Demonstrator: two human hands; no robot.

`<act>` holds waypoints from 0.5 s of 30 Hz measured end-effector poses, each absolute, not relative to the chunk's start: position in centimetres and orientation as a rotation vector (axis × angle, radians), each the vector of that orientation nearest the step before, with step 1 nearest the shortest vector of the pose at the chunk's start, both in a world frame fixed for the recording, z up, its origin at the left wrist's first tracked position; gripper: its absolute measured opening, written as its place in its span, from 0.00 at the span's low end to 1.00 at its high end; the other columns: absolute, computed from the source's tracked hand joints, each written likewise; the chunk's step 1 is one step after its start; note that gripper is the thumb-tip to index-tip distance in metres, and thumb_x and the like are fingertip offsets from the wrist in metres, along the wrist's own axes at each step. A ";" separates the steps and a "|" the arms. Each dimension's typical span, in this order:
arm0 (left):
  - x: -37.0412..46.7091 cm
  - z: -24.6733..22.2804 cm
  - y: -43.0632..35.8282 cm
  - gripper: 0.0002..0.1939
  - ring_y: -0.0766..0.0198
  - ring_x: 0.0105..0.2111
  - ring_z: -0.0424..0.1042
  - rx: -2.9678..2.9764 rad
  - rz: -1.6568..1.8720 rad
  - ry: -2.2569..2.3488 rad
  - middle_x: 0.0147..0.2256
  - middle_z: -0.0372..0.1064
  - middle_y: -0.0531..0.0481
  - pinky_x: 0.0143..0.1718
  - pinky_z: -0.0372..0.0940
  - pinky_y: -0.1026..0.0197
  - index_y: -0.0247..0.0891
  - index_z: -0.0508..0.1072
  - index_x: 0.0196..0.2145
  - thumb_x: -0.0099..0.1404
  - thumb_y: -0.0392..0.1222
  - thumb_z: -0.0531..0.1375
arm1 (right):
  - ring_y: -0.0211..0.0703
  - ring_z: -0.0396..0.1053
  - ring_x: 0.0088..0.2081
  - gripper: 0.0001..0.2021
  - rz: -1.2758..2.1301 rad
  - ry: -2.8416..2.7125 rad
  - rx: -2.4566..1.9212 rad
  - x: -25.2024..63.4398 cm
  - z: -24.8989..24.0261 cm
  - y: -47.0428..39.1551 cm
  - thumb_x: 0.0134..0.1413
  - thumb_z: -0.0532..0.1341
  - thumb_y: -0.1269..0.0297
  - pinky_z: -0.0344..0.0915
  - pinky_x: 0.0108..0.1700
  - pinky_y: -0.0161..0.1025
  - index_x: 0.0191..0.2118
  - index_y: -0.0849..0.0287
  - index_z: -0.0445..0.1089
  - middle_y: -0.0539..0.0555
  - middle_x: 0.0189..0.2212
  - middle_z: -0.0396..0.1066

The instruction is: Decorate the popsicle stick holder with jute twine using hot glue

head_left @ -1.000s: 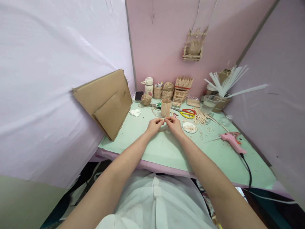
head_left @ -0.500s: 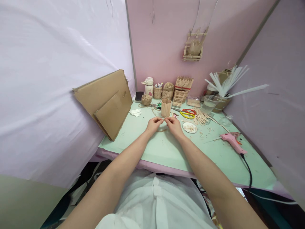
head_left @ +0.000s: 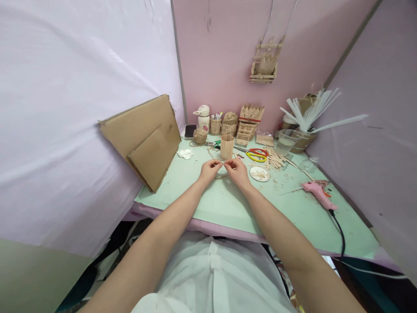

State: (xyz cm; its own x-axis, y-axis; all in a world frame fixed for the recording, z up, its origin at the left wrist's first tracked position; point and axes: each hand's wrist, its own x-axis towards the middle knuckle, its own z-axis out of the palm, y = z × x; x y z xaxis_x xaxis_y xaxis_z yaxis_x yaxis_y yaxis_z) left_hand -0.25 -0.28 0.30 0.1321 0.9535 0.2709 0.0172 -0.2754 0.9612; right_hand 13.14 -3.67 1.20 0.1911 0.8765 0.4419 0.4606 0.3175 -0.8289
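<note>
My left hand and my right hand meet fingertip to fingertip over the table, both closed in a pinch. Between them they hold a thin strand of twine, part of which hangs in a loop below the fingers. Just beyond the fingertips stands an upright cup made of wooden craft sticks. Behind it to the left lies a ball of twine, its loose strand trailing toward the cup. The exact spot where the fingers grip is too small to make out.
Scissors with red and yellow handles, loose craft sticks and a small white dish are to the right. A pink glue gun lies farther right with its cord. Folded cardboard leans at left; a bottle stands behind.
My hands stay in almost the same place, with the fingertips shifting slightly around the twine. The twine loop below them looks a little smaller. Everything else is unchanged.
</note>
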 end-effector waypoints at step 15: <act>-0.2 0.7 -0.9 0.06 0.64 0.31 0.69 1.679 1.296 1.036 0.30 0.74 0.46 0.35 0.62 0.62 0.34 0.77 0.28 0.54 0.37 0.61 | 0.41 0.65 0.29 0.09 0.472 -1.406 -1.355 13.1 1.2 -3.7 0.46 0.58 0.61 0.62 0.35 0.40 0.28 0.60 0.72 0.54 0.26 0.71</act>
State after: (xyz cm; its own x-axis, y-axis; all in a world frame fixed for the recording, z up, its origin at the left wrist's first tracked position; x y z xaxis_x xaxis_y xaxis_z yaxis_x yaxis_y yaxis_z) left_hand -0.15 -0.92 0.68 0.1550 0.9204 0.3588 0.1471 -0.3807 0.9129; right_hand 13.10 -3.67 1.23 0.2239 0.8849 0.4084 0.4598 0.2736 -0.8449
